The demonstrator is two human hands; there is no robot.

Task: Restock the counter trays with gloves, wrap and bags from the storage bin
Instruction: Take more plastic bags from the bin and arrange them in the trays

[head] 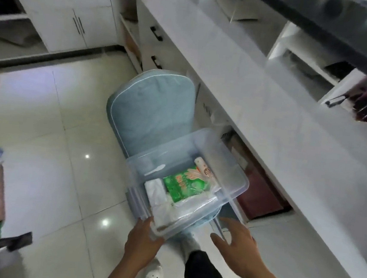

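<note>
The left hand point(143, 239) has its grip on the near corner of the bin point(238, 184), with the fingers pressed on the rim, thumb side on the outside wall. The right hand point(238, 248) holds nothing; its fingers are spread and it hovers just beside the near right edge of the bin, apart from it.

The bin is clear plastic, without a lid, and it rests on the seat of a blue chair point(149, 111) that stands close to the white counter point(271, 98). Inside the bin lies a green pack of gloves point(181, 184) in the middle. A white roll point(202, 166) lies at the far end of the pack, touching it. White folded bags point(156, 191) lie to the left of the pack and continue toward the near corner. A small white spoon point(156, 171) lies along the left wall.

Under the hands I see a dark trouser leg point(205, 275) and a white shoe point(153, 275) on the tiled floor point(64, 161)
</note>
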